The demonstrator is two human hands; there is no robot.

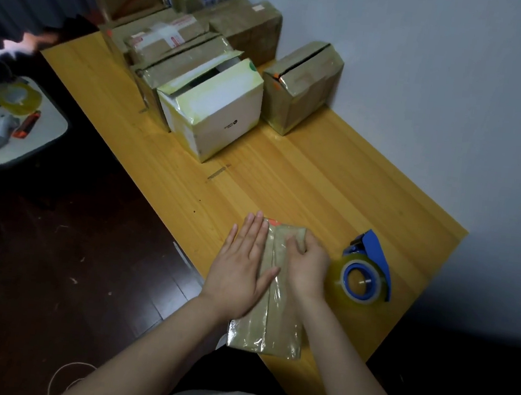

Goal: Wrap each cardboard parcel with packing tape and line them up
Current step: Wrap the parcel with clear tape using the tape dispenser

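Cardboard parcel (273, 325), glossy with tape, lies on the near edge of the wooden worktop (319, 178). The left hand (241, 266) rests flat on its left half, fingers (257, 229) straight and slightly spread. The right hand (306, 267) holds its right side, fingers bent down onto the top near the far corner. A blue tape dispenser (367, 274) sits just beside that hand.

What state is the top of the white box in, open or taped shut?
Partly open: the white box shows a dark gap between its top flaps, though tape runs along its edges.
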